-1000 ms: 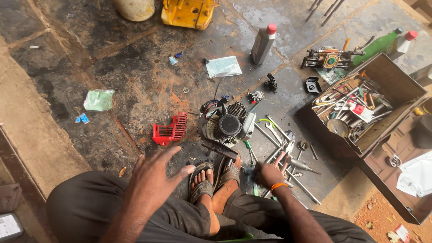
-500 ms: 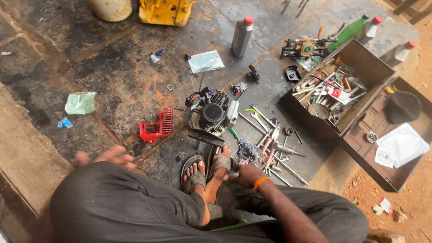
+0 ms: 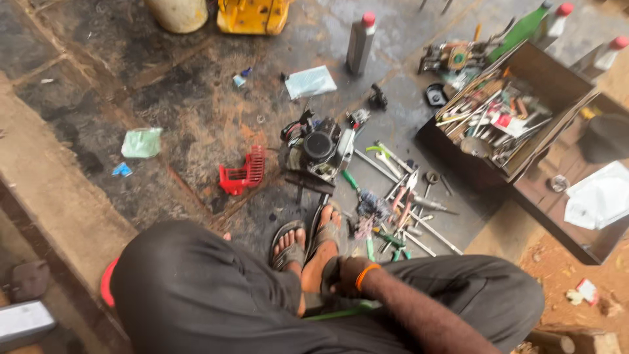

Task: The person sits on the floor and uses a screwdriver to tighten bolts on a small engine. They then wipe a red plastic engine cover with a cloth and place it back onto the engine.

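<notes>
Right hand [image 3: 341, 278] by sandalled feet [image 3: 308, 246], grip hidden, cannot tell. Left hand out of sight. Small engine [image 3: 319, 152] ahead, red cover [image 3: 241, 174] beside.

The small engine [image 3: 319, 152], black and grey with wires sprouting from its top, sits upright on the stained floor [image 3: 196, 98] just ahead of the sandalled feet [image 3: 306, 244]. The hand tools [image 3: 393, 210], screwdrivers and pliers with green and red grips, lie scattered flat to its right, nearest the right hand [image 3: 341, 278], which rests low by the right foot.
</notes>
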